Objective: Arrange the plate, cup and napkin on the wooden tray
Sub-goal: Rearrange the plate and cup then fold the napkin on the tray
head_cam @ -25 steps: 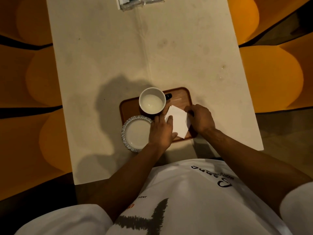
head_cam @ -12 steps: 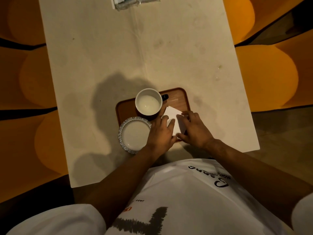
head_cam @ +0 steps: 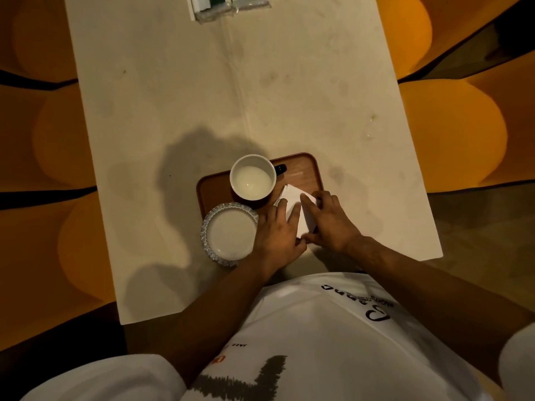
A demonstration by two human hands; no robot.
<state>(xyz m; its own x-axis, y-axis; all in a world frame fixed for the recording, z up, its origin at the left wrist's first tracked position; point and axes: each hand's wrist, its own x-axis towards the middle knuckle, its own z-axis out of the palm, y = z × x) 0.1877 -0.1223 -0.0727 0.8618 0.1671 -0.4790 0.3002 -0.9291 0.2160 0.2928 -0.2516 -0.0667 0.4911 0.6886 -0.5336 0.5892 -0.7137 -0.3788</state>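
A small wooden tray [head_cam: 307,172] lies on the table near me. A dark cup [head_cam: 252,180] with a white inside stands on the tray's left part. The white plate [head_cam: 229,234] with a ribbed rim sits at the tray's near left corner, hanging over its edge onto the table. A white napkin [head_cam: 293,195] lies on the tray's right half. My left hand [head_cam: 278,237] presses flat on the napkin's left side. My right hand [head_cam: 331,222] holds the napkin's right edge, folding it over. Much of the napkin is hidden under both hands.
The pale table [head_cam: 231,91] stretches away in front of the tray. A clear holder with packets [head_cam: 228,4] stands at its far edge. Orange seats [head_cam: 451,131] flank the table on both sides. The table's near edge is close to my body.
My right hand slid left from the tray's right edge onto the napkin and folded its right side over. My left hand stayed on the napkin. Cup and plate are unmoved.
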